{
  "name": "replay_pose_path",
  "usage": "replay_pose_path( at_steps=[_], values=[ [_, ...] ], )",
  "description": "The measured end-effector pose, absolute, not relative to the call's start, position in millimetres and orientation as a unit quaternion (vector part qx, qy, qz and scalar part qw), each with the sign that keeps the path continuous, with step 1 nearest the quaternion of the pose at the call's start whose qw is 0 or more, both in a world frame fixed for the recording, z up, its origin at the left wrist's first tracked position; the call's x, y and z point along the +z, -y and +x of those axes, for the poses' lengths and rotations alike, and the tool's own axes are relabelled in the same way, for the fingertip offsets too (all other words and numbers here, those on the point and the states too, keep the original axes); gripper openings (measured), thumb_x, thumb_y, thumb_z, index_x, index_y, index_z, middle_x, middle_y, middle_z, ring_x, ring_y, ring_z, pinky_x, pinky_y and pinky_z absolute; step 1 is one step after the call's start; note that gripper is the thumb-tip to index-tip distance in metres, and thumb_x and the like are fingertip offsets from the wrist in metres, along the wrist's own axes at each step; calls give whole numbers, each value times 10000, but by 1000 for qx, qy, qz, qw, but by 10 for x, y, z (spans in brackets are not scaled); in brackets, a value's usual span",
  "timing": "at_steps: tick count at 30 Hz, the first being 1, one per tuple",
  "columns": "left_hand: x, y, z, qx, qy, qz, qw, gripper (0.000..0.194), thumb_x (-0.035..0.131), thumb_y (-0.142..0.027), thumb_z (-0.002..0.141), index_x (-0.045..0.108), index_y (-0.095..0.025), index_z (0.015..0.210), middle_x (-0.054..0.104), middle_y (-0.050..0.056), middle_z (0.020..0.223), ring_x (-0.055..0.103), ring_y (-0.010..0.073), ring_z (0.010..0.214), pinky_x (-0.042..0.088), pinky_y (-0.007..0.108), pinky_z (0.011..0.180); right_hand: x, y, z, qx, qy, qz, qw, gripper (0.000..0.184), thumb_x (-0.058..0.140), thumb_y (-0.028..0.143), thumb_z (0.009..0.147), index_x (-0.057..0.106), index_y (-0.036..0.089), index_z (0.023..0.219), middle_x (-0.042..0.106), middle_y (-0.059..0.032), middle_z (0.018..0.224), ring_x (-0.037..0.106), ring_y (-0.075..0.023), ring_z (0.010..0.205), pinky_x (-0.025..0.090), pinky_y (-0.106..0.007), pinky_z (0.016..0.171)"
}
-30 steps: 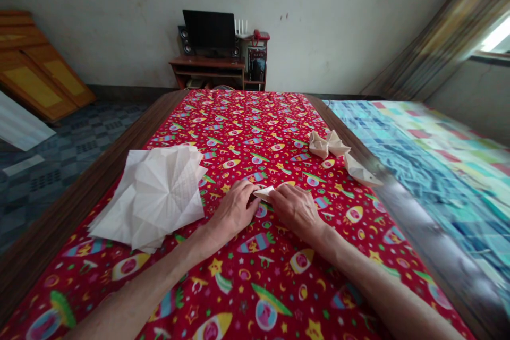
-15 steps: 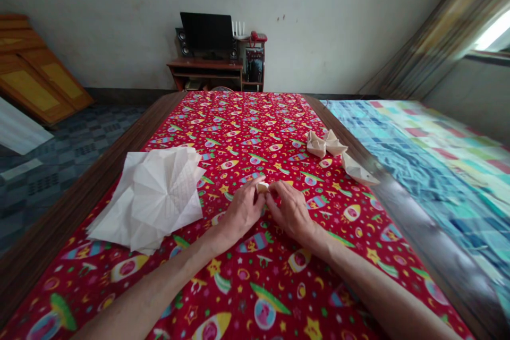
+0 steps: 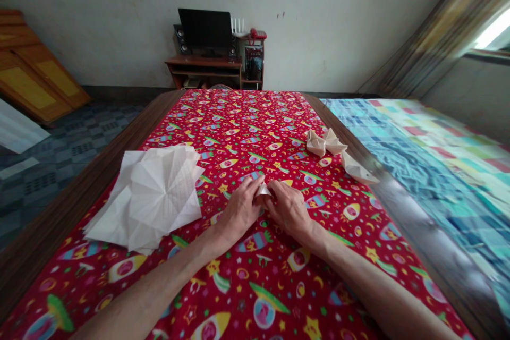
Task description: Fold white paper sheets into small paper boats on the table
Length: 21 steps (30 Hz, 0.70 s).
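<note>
Both hands are on one part: a small white folded piece of paper (image 3: 263,190), between the fingertips, mid-width on the red cartoon-print tablecloth (image 3: 243,255).

Left hand (image 3: 239,204): gripping the piece's left side, fingers reaching along the far side, thumb hidden. Right hand (image 3: 292,204): fingers curled in tight on the right side, gripping too; exact thumb contact can't be told. Two-sided hold makes sense: paper that small and light would likely skid or spring open under one hand. Wrists sit low near the cloth, probably for steadiness. Only the light top of the piece shows, so can't read its fold state.

Left of the left forearm: a loose, fanned pile of creased white paper sheets (image 3: 163,196), flat on the cloth. Looks placed within easy reach of the left hand, off the forearm's path.

Right, farther out: two cream folded paper shapes with pointed corners (image 3: 326,142), side by side, and a third long cream folded paper shape (image 3: 356,169) just nearer, lapping over the dark brown table border (image 3: 392,207). Spot seems chosen to spare them from the right elbow; the third sits least securely, being at the edge.
</note>
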State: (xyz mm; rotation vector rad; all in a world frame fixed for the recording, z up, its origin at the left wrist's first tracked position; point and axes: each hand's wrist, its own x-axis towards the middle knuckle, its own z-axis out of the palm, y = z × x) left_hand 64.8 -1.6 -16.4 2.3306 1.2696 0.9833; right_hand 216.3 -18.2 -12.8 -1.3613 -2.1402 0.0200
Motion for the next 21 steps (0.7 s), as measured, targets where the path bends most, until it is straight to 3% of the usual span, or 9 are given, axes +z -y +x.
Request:
replay_pose_path(
  at_steps=[6, 14, 21],
  values=[
    [-184, 9, 631, 314, -448, 820, 165, 376, 471, -129, 885, 558, -94, 1249, 638, 125, 1017, 641, 234, 920, 545, 354, 823, -83, 207, 2158, -3, 796, -549, 255, 96, 456, 214, 860, 534, 159, 877, 612, -40, 760, 522, -149, 663, 318, -247, 611],
    [-206, 11, 623, 261, -457, 837, 149, 450, 457, -81, 852, 521, -109, 1297, 617, 98, 1001, 623, 211, 901, 532, 313, 813, -62, 150, 2177, -18, 796, -584, 159, 161, 485, 254, 887, 603, 187, 801, 612, -16, 695, 502, -124, 581, 211, -264, 521],
    [-80, 70, 563, 168, -465, 865, 88, 330, 439, -147, 897, 583, -229, 1183, 578, 27, 915, 610, 152, 782, 501, 216, 648, -115, 181, 2237, -38, 795, -591, 132, 133, 513, 224, 852, 619, 206, 772, 594, -21, 734, 494, -129, 590, 189, -270, 501]
  ],
)
